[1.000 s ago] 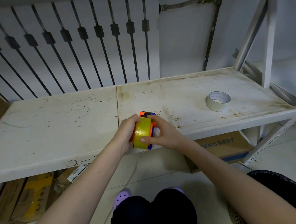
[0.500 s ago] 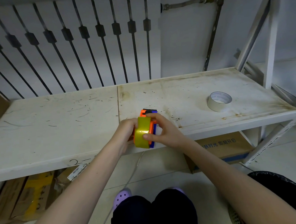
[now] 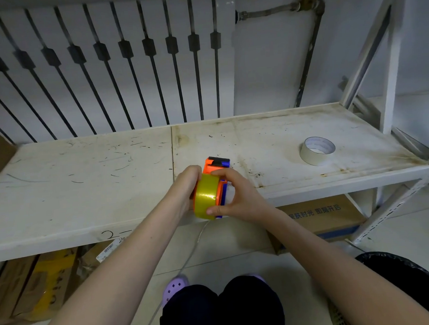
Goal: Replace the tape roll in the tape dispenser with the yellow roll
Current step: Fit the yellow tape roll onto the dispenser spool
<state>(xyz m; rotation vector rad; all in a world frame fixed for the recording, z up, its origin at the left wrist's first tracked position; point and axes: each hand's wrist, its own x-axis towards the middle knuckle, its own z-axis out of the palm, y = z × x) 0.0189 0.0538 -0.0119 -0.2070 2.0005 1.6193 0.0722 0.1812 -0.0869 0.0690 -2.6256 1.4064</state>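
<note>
The orange and blue tape dispenser (image 3: 216, 163) is held on edge at the front of the white shelf (image 3: 84, 185). The yellow roll (image 3: 206, 196) sits in it, its shiny face towards me. My left hand (image 3: 184, 186) grips the dispenser from the left. From the right, my right hand (image 3: 235, 193) pinches the yellow roll with the forefinger on top and the thumb underneath. A white tape roll (image 3: 317, 151) lies flat on the shelf, far right, apart from both hands.
A radiator (image 3: 107, 63) and a pipe (image 3: 307, 53) stand behind the shelf. The shelf's white upright (image 3: 390, 58) rises at the right. Cardboard boxes (image 3: 322, 213) sit under the shelf, and a black bin (image 3: 416, 283) is at the lower right. My knees and purple shoes are below.
The dispenser and roll stay in both hands at nearly the same spot. My right forefinger has shifted over the top of the roll; the camera has tilted slightly.
</note>
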